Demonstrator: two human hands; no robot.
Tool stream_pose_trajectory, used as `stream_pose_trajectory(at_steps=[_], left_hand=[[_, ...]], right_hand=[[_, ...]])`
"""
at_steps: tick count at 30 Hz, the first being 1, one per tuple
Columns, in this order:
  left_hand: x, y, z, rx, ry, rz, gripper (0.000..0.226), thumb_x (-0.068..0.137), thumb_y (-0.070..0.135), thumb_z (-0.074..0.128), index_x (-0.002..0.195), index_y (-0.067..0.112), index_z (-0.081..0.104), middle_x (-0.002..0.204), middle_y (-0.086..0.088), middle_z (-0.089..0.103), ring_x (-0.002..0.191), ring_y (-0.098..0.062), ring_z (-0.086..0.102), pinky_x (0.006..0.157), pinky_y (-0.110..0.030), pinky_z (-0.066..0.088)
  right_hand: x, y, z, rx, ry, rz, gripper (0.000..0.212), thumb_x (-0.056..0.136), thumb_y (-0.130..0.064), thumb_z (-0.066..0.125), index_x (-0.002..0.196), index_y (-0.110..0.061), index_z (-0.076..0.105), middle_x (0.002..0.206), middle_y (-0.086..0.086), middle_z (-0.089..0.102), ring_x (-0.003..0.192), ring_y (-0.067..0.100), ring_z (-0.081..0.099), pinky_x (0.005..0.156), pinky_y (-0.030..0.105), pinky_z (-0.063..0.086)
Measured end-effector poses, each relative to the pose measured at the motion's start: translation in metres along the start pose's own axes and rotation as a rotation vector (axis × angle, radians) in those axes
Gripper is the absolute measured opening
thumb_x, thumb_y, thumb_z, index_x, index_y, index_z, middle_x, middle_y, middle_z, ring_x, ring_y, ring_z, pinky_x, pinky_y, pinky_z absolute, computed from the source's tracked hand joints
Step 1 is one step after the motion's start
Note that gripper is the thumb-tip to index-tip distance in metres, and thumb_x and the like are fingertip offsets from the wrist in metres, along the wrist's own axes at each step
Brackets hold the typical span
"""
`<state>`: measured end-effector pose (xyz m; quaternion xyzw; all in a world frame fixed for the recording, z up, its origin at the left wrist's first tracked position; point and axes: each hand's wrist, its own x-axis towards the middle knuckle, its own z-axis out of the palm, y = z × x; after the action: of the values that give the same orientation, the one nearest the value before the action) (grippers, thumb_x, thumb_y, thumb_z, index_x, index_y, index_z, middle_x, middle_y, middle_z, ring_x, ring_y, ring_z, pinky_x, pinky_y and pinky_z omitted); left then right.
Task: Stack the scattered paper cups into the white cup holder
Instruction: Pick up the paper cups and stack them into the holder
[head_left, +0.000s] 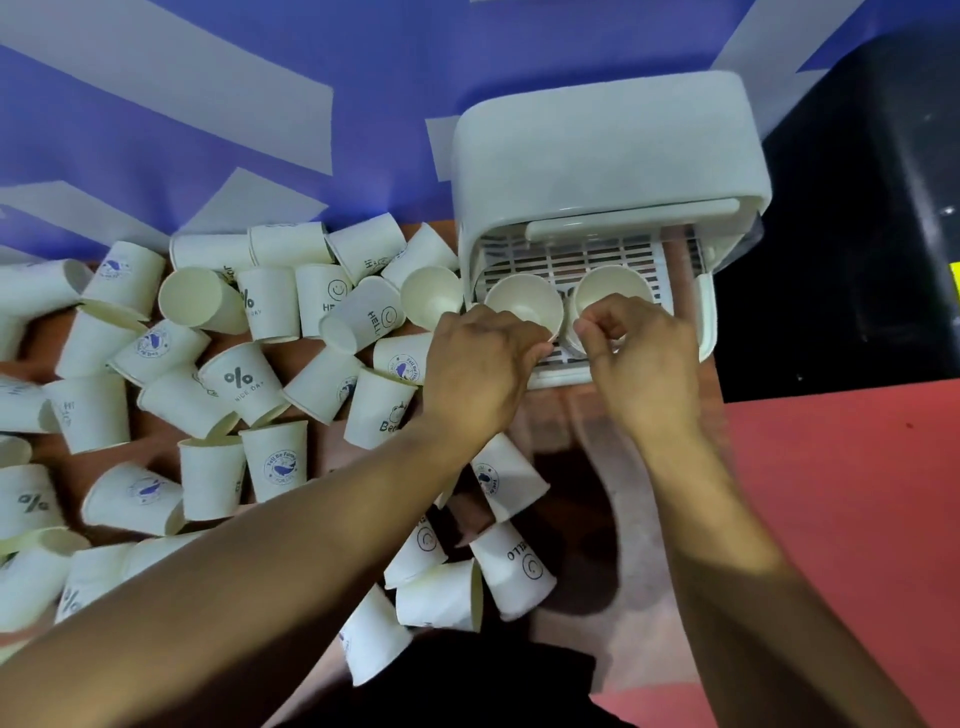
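The white cup holder stands at the upper right, its front open over a slotted rack. Two white paper cups stand upright on that rack. My left hand pinches the near rim of the left cup. My right hand pinches the near rim of the right cup. Several more paper cups with printed logos lie scattered on their sides over the table to the left and below my arms.
A blue and white cloth hangs behind the table. A black object stands right of the holder. Red floor lies at the lower right. A dark garment shows at the bottom edge.
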<state>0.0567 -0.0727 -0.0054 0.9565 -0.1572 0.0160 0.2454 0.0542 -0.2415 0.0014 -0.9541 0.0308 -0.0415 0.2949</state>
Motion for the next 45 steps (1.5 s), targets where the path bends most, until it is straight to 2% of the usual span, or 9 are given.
stream_pose_trajectory(at_steps=[3,6,9,12,19,28,33,38,45], left_hand=[[-0.002,0.001,0.003,-0.045,0.051,0.011,0.019,0.087,0.033,0.066,0.100,0.022,0.075,0.093,0.002,0.072,0.086,-0.027,0.064,0.074,-0.039,0.048],[-0.010,-0.004,-0.003,-0.157,0.180,0.028,0.027,0.086,0.031,0.071,0.110,0.017,0.071,0.110,-0.001,0.066,0.098,-0.025,0.059,0.079,-0.038,0.047],[-0.017,-0.019,-0.018,-0.194,0.306,-0.027,0.024,0.088,0.029,0.070,0.109,0.015,0.072,0.109,-0.003,0.063,0.099,-0.023,0.058,0.082,-0.036,0.046],[-0.021,-0.046,-0.035,-0.178,0.317,-0.154,0.020,0.089,0.028,0.068,0.105,0.017,0.070,0.105,-0.003,0.063,0.095,-0.021,0.057,0.081,-0.032,0.045],[0.006,-0.122,-0.065,-0.042,-0.046,-0.472,0.023,0.088,0.032,0.066,0.110,0.026,0.067,0.118,0.001,0.064,0.101,-0.020,0.062,0.084,-0.032,0.046],[0.042,-0.160,-0.041,0.137,-0.449,-0.347,0.059,0.085,0.046,0.067,0.137,0.029,0.046,0.140,-0.001,0.046,0.116,-0.027,0.056,0.093,-0.043,0.050],[0.051,-0.165,-0.032,0.185,-0.427,-0.283,0.058,0.085,0.045,0.066,0.133,0.021,0.041,0.129,-0.004,0.053,0.108,-0.029,0.058,0.085,-0.043,0.049],[0.048,-0.170,-0.030,0.196,-0.419,-0.334,0.053,0.083,0.052,0.062,0.121,0.020,0.043,0.116,-0.007,0.059,0.100,-0.032,0.059,0.083,-0.045,0.051],[0.053,-0.162,-0.049,0.043,-0.399,-0.431,0.018,0.087,0.038,0.062,0.099,0.025,0.064,0.101,-0.002,0.069,0.093,-0.024,0.062,0.084,-0.038,0.053]], right_hand=[[-0.001,-0.007,-0.004,0.034,-0.002,0.032,0.006,0.085,-0.023,0.065,0.086,-0.018,0.067,0.082,-0.001,0.068,0.077,0.022,0.063,0.068,0.042,0.052],[-0.009,-0.025,-0.014,0.089,0.142,0.009,0.009,0.083,-0.017,0.069,0.091,-0.012,0.068,0.087,0.001,0.069,0.084,0.019,0.061,0.072,0.036,0.050],[-0.018,-0.051,-0.017,0.144,0.244,-0.068,0.008,0.083,-0.013,0.068,0.090,-0.009,0.069,0.085,0.002,0.068,0.086,0.020,0.061,0.073,0.033,0.049],[-0.026,-0.079,-0.006,0.189,0.233,-0.164,0.007,0.083,-0.010,0.069,0.089,-0.008,0.068,0.084,0.004,0.068,0.078,0.024,0.063,0.070,0.031,0.048],[-0.024,-0.138,0.054,0.114,-0.038,-0.189,0.018,0.082,-0.021,0.066,0.099,-0.014,0.067,0.092,0.002,0.065,0.084,0.024,0.061,0.067,0.034,0.049],[0.005,-0.132,0.128,-0.273,-0.239,0.005,0.029,0.084,-0.021,0.060,0.113,-0.016,0.056,0.109,0.004,0.056,0.090,0.027,0.061,0.060,0.029,0.031],[0.010,-0.120,0.141,-0.289,-0.285,0.049,0.032,0.082,-0.014,0.060,0.114,-0.012,0.056,0.109,0.006,0.057,0.093,0.029,0.062,0.063,0.030,0.034],[0.016,-0.114,0.142,-0.237,-0.312,0.064,0.034,0.081,-0.006,0.058,0.115,-0.011,0.058,0.109,0.008,0.060,0.096,0.032,0.060,0.069,0.032,0.040],[0.016,-0.122,0.130,-0.168,-0.089,-0.024,0.018,0.078,-0.006,0.062,0.095,-0.010,0.066,0.088,0.009,0.064,0.076,0.033,0.062,0.058,0.029,0.034]])
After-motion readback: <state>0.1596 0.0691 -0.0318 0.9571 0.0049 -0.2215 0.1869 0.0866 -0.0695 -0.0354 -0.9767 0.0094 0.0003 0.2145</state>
